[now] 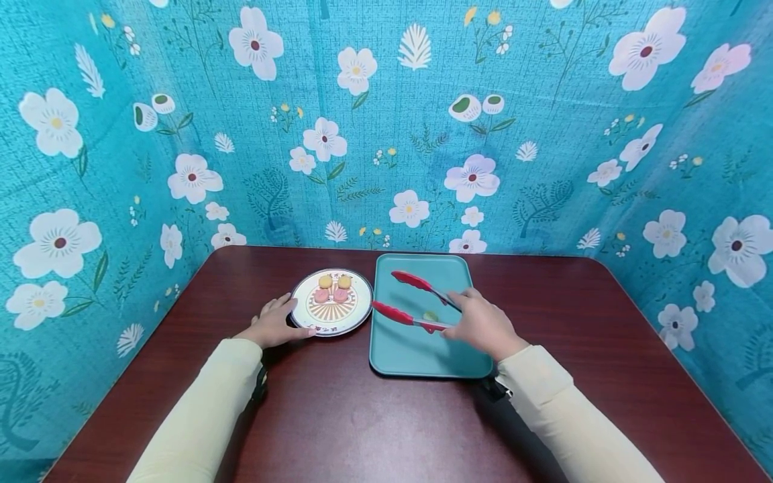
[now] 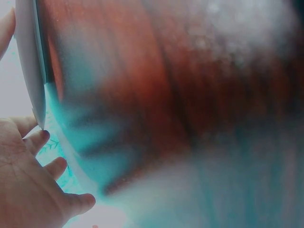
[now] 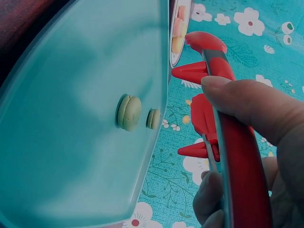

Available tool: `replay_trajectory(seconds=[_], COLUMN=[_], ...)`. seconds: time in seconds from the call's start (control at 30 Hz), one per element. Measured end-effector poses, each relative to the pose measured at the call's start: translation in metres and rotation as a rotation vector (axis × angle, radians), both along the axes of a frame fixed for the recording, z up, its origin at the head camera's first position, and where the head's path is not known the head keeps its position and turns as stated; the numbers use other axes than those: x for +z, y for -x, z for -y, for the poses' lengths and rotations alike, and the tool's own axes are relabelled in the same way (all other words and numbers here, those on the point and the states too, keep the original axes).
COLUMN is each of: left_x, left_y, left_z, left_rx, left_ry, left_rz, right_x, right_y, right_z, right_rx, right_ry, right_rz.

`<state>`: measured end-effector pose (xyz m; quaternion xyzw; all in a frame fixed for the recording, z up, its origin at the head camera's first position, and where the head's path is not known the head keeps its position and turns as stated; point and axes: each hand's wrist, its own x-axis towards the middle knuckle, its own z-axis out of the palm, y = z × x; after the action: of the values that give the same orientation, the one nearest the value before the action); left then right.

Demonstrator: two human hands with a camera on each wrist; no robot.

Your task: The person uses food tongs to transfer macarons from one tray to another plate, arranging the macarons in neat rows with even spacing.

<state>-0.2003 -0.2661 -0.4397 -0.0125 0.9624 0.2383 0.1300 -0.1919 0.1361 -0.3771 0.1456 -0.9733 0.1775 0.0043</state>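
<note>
My left hand (image 1: 274,322) holds the rim of a round white plate (image 1: 354,322), thumb at its near edge and fingers along its left side; the left wrist view shows those fingers (image 2: 35,142) spread at the rim. Two yellow macarons (image 1: 326,282) and two pink macarons (image 1: 341,295) sit on the plate. My right hand (image 1: 483,325) grips red-tipped metal tongs (image 1: 395,314), their jaws spread apart with nothing between them. They hover over a teal tray (image 1: 398,355). Two green macarons (image 3: 128,113) stand on the tray in the right wrist view, clear of the tongs.
Tray and plate lie side by side on a dark reddish-brown table (image 1: 362,429). A blue floral cloth (image 1: 386,147) hangs behind the table and along both sides. Much of the left wrist view is blurred.
</note>
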Motion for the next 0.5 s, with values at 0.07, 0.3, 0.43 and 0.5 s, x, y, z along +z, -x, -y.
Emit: replay_trajectory(seconds=[0.07, 0.3, 0.43, 0.5], left_x=[0.0, -0.002, -0.002, -0.002], left_y=[0.001, 0.004, 0.004, 0.003], left_z=[0.0, 0.001, 0.001, 0.001], left_rx=[-0.002, 0.004, 0.006, 0.006], left_ry=[0.002, 0.008, 0.004, 0.003], left_rz=[0.002, 0.011, 0.013, 0.015], right_x=[0.0, 0.003, 0.003, 0.003], right_y=[-0.001, -0.006, -0.009, -0.01], right_z=[-0.002, -0.011, -0.016, -0.018], right_rx=[-0.001, -0.013, -0.013, -0.014], right_ry=[0.003, 0.021, 0.016, 0.014], right_rz=[-0.001, -0.014, -0.017, -0.014])
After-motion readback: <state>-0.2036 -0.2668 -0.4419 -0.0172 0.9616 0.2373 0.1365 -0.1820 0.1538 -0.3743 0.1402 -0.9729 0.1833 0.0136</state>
